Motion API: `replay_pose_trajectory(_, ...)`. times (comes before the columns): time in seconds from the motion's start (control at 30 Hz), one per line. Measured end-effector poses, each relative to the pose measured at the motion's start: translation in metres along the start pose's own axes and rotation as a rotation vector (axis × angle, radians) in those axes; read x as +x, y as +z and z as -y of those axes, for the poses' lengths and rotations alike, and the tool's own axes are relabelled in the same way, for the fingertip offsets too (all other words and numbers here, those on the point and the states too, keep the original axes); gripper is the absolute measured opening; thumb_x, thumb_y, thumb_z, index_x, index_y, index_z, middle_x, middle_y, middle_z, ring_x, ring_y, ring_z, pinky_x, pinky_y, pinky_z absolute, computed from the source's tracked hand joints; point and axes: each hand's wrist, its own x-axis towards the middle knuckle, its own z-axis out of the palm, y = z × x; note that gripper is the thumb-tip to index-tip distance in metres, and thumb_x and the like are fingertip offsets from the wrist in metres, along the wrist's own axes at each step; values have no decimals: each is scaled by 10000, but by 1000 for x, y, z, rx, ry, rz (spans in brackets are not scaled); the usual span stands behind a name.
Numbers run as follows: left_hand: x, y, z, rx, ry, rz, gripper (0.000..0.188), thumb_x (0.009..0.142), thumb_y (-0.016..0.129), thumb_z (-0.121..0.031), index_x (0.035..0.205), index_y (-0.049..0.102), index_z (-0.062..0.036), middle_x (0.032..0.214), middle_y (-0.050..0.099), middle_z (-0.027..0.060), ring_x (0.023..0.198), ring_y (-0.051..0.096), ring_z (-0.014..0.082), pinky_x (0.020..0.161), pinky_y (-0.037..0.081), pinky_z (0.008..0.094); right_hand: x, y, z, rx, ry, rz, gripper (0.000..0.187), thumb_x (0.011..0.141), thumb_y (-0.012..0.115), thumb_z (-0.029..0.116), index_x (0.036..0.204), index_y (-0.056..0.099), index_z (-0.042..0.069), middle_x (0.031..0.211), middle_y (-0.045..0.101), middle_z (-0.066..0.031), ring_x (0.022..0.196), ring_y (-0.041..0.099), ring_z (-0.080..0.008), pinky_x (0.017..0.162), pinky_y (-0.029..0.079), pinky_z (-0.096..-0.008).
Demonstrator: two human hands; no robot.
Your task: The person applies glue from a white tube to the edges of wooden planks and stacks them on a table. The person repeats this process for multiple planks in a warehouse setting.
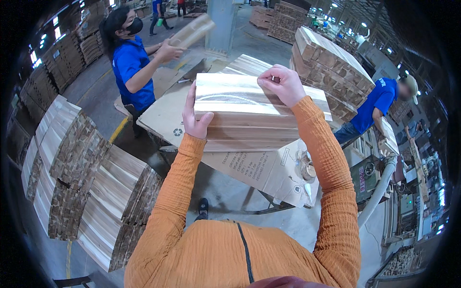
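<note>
In front of me a pale wooden board point(228, 91) lies on top of a stack of wooden boards point(249, 129), with a light curved streak across its face. My left hand point(196, 117) clasps the left end of the top board, fingers along its end and thumb at the near edge. Over the board's right part is my right hand point(284, 86), its thumb and index finger pinched together close to the surface. Whether something small sits in that pinch cannot be made out. The stack rests on a cardboard-covered table point(168, 113).
Stacked wooden panels point(115, 192) stand on the left, with another tall stack point(331, 67) at the far right. Across the table's left corner a co-worker point(132, 67) holds a board point(192, 31). Another co-worker point(379, 103) bends near a machine with a hose point(379, 187).
</note>
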Motion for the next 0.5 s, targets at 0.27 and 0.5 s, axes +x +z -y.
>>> replay_pose_trajectory(0.27, 3, 0, 4, -13, -15, -20, 817, 703, 592, -343, 1372, 316, 36, 1267, 489, 176, 1173, 477, 244, 992, 359, 330, -18, 1, -7, -401, -297, -67, 295, 784, 529, 21, 1029, 663, 114, 938, 535, -67, 872, 508, -248, 806, 445, -347)
replay_pose_trajectory(0.5, 4, 1, 2, -7, -36, -12, 825, 726, 589, -391, 1371, 318, 46, 1288, 481, 176, 1187, 466, 240, 1001, 346, 330, -25, -1, 4, -484, -255, -64, 278, 810, 494, 188, 1021, 664, 121, 999, 553, -77, 896, 492, -264, 853, 420, -388)
